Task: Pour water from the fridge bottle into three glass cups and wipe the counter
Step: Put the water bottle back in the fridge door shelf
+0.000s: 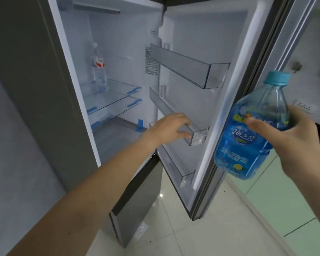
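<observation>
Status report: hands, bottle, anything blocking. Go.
Right hand grips blue bottle, cap on, clear of fridge. Left hand on middle door shelf, fingers curled over its rim. Fridge door wide open. Second bottle inside.

My right hand (292, 143) grips the blue-labelled, blue-capped bottle (251, 130) beside the open fridge door (229, 52), while my left hand (169, 129) curls over the door's middle shelf bin (198, 134); second bottle (99, 69) stands inside.
</observation>
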`<move>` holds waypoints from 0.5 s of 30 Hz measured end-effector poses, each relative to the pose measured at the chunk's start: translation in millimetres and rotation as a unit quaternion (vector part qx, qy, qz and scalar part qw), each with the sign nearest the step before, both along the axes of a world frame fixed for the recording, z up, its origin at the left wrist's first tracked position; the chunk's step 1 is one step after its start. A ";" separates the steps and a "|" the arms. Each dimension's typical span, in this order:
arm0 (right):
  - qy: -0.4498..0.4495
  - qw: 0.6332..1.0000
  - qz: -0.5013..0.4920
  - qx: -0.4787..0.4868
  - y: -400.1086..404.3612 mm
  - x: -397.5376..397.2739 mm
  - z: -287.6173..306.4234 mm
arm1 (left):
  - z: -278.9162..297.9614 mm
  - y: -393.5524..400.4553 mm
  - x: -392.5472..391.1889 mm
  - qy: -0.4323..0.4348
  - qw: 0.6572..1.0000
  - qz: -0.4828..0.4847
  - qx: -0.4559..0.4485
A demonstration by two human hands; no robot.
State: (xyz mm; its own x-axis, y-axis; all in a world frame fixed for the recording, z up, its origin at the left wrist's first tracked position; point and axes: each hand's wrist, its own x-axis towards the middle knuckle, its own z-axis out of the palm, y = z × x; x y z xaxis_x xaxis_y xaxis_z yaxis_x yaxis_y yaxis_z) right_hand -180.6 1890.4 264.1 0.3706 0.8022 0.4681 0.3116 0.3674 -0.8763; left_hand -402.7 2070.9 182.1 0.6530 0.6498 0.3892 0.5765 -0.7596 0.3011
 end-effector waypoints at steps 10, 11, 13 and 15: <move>0.011 0.998 -0.061 -0.024 12.5 -0.3 -12.2 | -6.4 30.8 27.0 -0.044 0.997 -0.066 0.014; 0.013 0.997 -0.067 -0.025 14.5 2.1 -13.0 | -6.5 33.3 32.8 -0.045 0.996 -0.070 0.024; 0.016 0.997 -0.076 -0.028 18.7 8.9 -14.6 | -6.4 38.7 46.0 -0.046 0.995 -0.077 0.043; 0.019 0.996 -0.085 -0.032 23.0 17.2 -15.5 | -6.3 43.6 61.2 -0.048 0.994 -0.083 0.056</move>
